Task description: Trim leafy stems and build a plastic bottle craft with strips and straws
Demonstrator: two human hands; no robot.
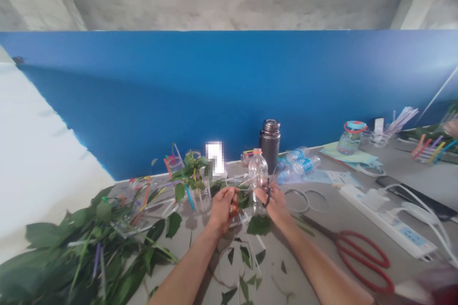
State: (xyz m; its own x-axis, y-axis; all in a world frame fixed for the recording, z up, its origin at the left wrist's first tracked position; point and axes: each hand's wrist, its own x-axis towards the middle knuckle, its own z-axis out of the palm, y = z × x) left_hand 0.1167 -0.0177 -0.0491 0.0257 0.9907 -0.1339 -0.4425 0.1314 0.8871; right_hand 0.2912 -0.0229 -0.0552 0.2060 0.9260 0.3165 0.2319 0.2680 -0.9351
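Observation:
My left hand (222,202) is closed in a pinch on a thin white straw and a leafy twig (243,196) in front of me. My right hand (274,200) is wrapped round the lower part of a clear plastic bottle (258,171) with an orange cap, which stands upright on the grey table (322,228). A black band shows at the right thumb. Both hands are close together, with straws and green leaves between and under them.
A heap of green leaves and coloured straws (89,243) covers the left. Red-handled scissors (358,252), a white power strip (393,224) with cables, a dark flask (270,143), lying water bottles (298,159) and a jar (350,136) are to the right. A blue wall stands behind.

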